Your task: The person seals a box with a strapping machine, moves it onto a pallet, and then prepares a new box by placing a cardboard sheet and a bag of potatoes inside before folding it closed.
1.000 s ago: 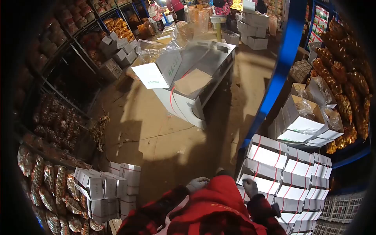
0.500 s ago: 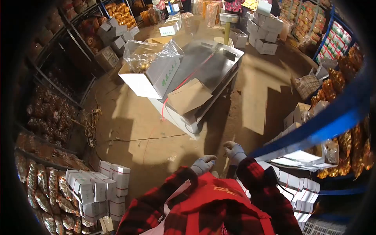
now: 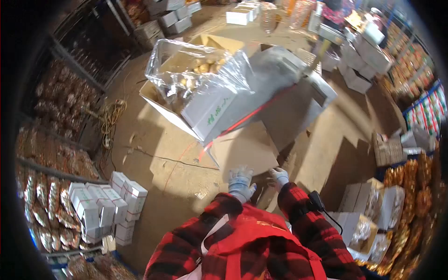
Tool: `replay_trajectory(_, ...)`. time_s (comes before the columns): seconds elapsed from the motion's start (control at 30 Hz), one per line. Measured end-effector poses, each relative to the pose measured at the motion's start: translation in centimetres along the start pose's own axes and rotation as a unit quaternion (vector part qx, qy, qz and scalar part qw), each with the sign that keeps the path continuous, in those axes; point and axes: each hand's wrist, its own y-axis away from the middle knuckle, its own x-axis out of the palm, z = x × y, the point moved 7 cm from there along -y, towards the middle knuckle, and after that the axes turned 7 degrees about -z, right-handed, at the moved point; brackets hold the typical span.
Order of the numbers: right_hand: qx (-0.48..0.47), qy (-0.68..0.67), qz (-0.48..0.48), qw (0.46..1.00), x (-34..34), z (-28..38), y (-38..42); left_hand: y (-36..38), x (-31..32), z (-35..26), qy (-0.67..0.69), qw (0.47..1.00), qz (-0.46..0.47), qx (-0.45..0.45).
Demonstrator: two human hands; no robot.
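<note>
A brown cardboard sheet (image 3: 245, 148) lies over the near corner of the metal-topped table (image 3: 268, 105). My left hand (image 3: 241, 183), in a pale glove, has its fingers stretched out flat at the sheet's near edge, thumb apart. At the sheet's right corner is my right hand (image 3: 279, 178), also gloved, its fingers loosely bent and pointing left beside the edge. Left of the sheet stands an open white carton (image 3: 207, 116) with green writing. Clear plastic film (image 3: 168, 60) lines it, and round yellowish-brown items (image 3: 205, 66) show inside.
A red strap (image 3: 252, 113) runs along the table. White bundled boxes (image 3: 100, 205) are stacked at lower left, and open cartons (image 3: 359, 228) sit at lower right. Coiled cable (image 3: 112, 119) lies on the floor at left. A person (image 3: 338, 14) is at the back.
The view has moved closer to the table and carton. Both hands have come up to the cardboard sheet's near edge, my left with its fingers now stretched forward. The blue bar at right has left view.
</note>
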Motion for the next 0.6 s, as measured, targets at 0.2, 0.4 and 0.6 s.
replay_trajectory(0.2, 0.091, 0.08, 0.123, 0.985, -0.7, 2.0, -3.5, -6.4, 2.0, 2.6, -0.037, 0.999, 0.027, -0.026)
replay_trajectory(0.4, 0.026, 0.164, 0.099, 0.981, -9.3, 10.8, -11.0, -7.1, 3.8, 3.5, -0.033, 0.994, 0.014, -0.1)
replay_trajectory(0.6, -0.304, 0.134, 0.168, 0.928, 0.2, 37.9, -19.6, -7.5, 7.0, 4.3, -0.042, 0.975, 0.042, -0.215)
